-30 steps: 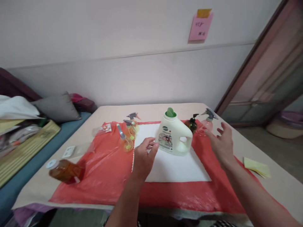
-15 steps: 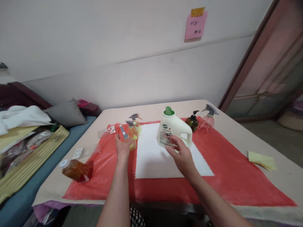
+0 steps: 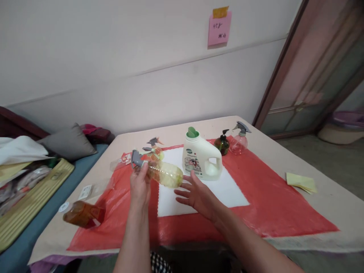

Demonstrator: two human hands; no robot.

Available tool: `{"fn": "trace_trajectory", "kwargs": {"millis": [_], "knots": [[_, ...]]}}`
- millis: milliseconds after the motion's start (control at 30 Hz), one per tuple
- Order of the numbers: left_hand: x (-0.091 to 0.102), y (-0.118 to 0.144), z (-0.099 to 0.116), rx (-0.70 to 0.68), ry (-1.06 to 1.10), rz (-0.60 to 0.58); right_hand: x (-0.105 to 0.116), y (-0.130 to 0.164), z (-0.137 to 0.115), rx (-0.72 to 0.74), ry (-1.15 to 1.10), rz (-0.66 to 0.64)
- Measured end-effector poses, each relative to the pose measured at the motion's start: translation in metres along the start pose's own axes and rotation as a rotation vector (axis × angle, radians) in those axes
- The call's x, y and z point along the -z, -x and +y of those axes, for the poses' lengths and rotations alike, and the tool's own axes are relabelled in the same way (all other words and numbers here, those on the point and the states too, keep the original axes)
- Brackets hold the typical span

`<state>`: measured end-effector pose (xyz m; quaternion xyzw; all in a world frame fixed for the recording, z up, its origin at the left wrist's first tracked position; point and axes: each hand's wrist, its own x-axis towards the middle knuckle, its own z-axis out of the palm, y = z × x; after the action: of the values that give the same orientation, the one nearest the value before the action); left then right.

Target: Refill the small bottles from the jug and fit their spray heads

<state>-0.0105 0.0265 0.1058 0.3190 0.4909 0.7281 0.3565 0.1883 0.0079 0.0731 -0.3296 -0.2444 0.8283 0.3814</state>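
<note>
My left hand [image 3: 140, 182] is closed round the neck of a yellow see-through spray bottle [image 3: 165, 173] with a grey trigger head. The bottle is tilted nearly flat, its base toward the right. Close to that base, my right hand [image 3: 196, 195] is open with fingers spread; whether a fingertip touches the bottle I cannot tell. Behind my right hand stands a cream detergent jug [image 3: 200, 159] with a green piece in its mouth, on a white sheet [image 3: 179, 204]. Other spray bottles [image 3: 156, 153] stand behind the held one, partly hidden.
A red plastic sheet [image 3: 273, 204] covers the table's middle. To the right are a dark green pump bottle [image 3: 222, 145], a pink spray bottle [image 3: 239, 144] and yellow cloths [image 3: 301, 182]. An amber bottle [image 3: 82, 213] lies at the left; a pink note [image 3: 219, 28] hangs on the wall.
My left hand has lifted the yellow spray bottle and tipped it with its base toward the right. My right hand has come away from the front of the jug toward the bottle's base.
</note>
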Motion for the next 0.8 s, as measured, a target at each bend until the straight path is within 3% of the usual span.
{"fn": "trace_trajectory", "kwargs": {"millis": [67,133,267,367,433,567,633,700,800], "knots": [[-0.008,0.014,0.005,0.086,0.157,-0.139,-0.003,0.003,-0.002,-0.08,-0.117,-0.182],[-0.015,0.022,0.007,0.133,0.256,-0.205,-0.005,0.006,-0.004,-0.1,-0.146,-0.278],[-0.022,0.026,0.009,0.19,0.387,-0.252,-0.003,0.009,-0.003,-0.094,-0.097,-0.236],[-0.023,0.024,0.007,0.219,0.379,-0.206,-0.001,0.01,0.0,-0.045,-0.017,-0.176],[-0.023,0.022,0.004,0.225,0.359,-0.133,-0.001,0.013,0.001,0.103,0.113,-0.135],[-0.023,0.019,0.0,0.279,0.347,-0.024,-0.001,0.02,0.004,0.626,0.712,-0.045],[-0.023,0.019,0.001,0.286,0.347,-0.006,-0.002,0.021,0.006,0.732,0.865,-0.029],[-0.023,0.02,0.004,0.267,0.349,-0.013,-0.003,0.02,0.007,0.59,0.72,-0.025],[-0.024,0.023,0.008,0.236,0.343,-0.058,-0.003,0.016,0.008,0.177,0.263,-0.09]]}}
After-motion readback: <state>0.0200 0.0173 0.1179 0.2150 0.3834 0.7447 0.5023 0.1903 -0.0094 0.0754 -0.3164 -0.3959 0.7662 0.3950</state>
